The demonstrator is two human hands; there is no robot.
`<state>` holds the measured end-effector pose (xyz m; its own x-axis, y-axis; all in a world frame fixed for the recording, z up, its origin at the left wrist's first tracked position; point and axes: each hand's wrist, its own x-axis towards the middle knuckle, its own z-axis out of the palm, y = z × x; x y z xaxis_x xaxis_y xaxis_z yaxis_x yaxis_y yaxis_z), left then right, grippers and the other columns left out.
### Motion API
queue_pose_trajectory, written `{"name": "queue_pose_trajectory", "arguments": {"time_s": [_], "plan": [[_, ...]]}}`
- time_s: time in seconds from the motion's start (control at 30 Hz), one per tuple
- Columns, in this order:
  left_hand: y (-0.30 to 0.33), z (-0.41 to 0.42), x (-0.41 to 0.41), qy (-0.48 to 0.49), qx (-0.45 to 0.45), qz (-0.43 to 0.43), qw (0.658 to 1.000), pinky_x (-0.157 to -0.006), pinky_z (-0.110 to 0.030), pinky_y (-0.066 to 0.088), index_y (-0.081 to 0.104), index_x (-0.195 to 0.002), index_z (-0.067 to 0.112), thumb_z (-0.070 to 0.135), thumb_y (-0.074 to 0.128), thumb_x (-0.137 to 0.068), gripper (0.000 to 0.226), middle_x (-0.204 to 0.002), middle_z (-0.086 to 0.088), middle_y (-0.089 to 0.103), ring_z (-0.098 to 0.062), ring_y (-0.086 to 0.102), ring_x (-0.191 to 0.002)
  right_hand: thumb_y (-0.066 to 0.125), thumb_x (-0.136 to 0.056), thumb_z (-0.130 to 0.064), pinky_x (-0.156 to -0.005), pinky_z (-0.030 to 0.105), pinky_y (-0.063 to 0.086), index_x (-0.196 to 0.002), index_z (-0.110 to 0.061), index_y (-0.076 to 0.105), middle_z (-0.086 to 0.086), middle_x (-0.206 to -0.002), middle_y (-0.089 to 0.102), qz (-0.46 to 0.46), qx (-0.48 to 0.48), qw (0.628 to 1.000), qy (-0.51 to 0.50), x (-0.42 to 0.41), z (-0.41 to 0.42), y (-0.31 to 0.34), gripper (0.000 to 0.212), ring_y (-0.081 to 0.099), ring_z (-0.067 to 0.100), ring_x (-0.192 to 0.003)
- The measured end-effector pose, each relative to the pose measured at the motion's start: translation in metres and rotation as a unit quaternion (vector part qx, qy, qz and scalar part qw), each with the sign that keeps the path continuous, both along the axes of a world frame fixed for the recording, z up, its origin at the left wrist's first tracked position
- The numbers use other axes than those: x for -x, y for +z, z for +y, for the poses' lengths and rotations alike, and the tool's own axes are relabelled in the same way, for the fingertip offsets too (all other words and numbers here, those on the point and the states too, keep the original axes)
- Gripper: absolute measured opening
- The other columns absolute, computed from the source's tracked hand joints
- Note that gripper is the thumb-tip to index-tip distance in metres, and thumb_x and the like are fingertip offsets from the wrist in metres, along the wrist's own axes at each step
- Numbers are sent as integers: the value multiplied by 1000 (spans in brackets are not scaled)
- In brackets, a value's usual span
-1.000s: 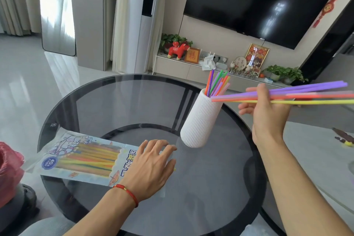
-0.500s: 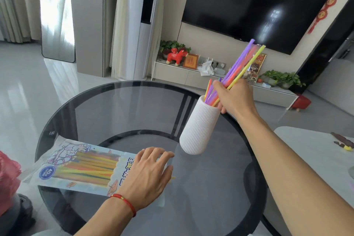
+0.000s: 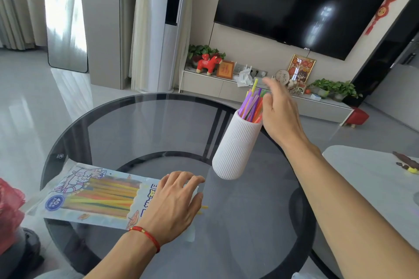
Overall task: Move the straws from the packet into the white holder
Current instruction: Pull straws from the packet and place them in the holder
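A white ribbed holder [image 3: 238,147] stands on the round glass table [image 3: 127,129], with several coloured straws [image 3: 250,103] sticking out of its mouth. My right hand [image 3: 280,113] hovers just right of the holder's rim with fingers spread, holding nothing. The straw packet [image 3: 90,195] lies flat at the table's left front, several straws still inside. My left hand [image 3: 174,204] rests flat on the packet's open right end, pressing it down. A yellow straw tip [image 3: 204,207] pokes out past that hand.
A red bag [image 3: 10,210] sits at the left edge below the table. A white side table [image 3: 367,179] with small items stands at the right. Behind are a TV, a low cabinet with ornaments and plants.
My right hand carried a bunch of straws from the right to the holder, dropped them in, and has now let go with its fingers spread. My left hand stayed on the packet.
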<state>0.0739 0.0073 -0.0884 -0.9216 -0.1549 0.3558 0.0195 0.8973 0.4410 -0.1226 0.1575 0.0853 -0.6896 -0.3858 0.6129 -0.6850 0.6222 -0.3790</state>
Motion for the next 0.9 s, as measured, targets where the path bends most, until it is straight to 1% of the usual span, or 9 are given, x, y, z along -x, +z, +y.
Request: {"name": "queue_pose_trajectory", "arguments": {"time_s": [0.13, 0.27, 0.37, 0.43, 0.53, 0.6, 0.73, 0.8, 0.9], "plan": [[2, -3, -1, -2, 6, 5, 1000, -103, -37, 40, 55, -127, 30, 41, 45, -99, 31, -125, 6, 58, -20, 50, -118, 32, -110, -5, -116, 20, 29, -162, -15, 39, 7, -168, 42, -25, 14, 1000, 10, -3, 3, -6, 53, 40, 21, -152], [10, -9, -4, -14, 50, 17, 998, -106, -45, 39, 63, -121, 30, 56, 53, -85, 45, -117, 8, 63, -20, 51, -121, 41, -106, -6, -127, 43, 30, -154, -6, 48, 14, -164, 46, 48, 4, 999, 23, -14, 5, -7, 49, 40, 26, -153], [10, -18, -7, -35, 79, 4, 996, -110, -55, 35, 61, -127, 32, 68, 54, -79, 60, -126, 7, 62, -21, 49, -127, 49, -96, -6, -100, 46, 50, -120, -1, 69, 18, -123, 70, 210, 15, 976, 53, -33, 15, -15, 31, 64, 35, -115], [4, -25, -10, -43, 123, -69, 989, -118, -62, 20, 39, -148, 35, 82, 47, -72, 89, -150, 0, 47, -26, 30, -145, 52, -95, -9, -74, 40, 53, -96, -4, 72, 9, -93, 71, 232, -7, 967, 108, -47, 25, -33, 21, 65, 31, -81], [-2, -32, -13, -48, 175, -179, 967, -121, -62, -9, -11, -156, 33, 94, 40, -58, 126, -168, -8, 7, -28, -17, -153, 54, -96, -23, -63, 32, 51, -91, -20, 74, -18, -80, 64, 35, -110, 982, 148, -62, 32, -68, 21, 61, 18, -68], [-1, -32, -11, -61, 191, -209, 957, -121, -62, -11, -18, -154, 29, 94, 44, -57, 132, -167, -6, 8, -25, -13, -153, 56, -99, -28, -66, 31, 54, -95, -27, 75, -24, -82, 63, -105, -165, 970, 143, -65, 34, -99, 19, 60, 8, -69], [5, -27, -8, -61, 160, -162, 972, -124, -59, 3, 11, -156, 24, 87, 50, -60, 121, -150, 8, 40, -13, 33, -142, 52, -103, -39, -64, 15, 43, -104, -33, 72, -23, -96, 68, -269, -148, 942, 135, -75, 32, -159, 21, 62, -10, -70], [6, -22, -8, -44, 156, -109, 981, -123, -55, 16, 33, -145, 24, 82, 54, -59, 106, -138, 10, 54, -13, 47, -132, 46, -105, -41, -64, 17, 43, -105, -32, 70, -13, -101, 67, -320, -104, 935, 114, -80, 27, -177, 26, 61, -2, -68], [9, -18, -6, -25, 148, -45, 988, -118, -49, 31, 51, -127, 20, 75, 59, -60, 87, -113, 8, 67, -18, 62, -113, 41, -105, -38, -48, 27, 52, -105, -26, 70, 6, -103, 67, -412, 15, 905, 102, -84, 16, -183, 31, 64, 17, -55]]}}
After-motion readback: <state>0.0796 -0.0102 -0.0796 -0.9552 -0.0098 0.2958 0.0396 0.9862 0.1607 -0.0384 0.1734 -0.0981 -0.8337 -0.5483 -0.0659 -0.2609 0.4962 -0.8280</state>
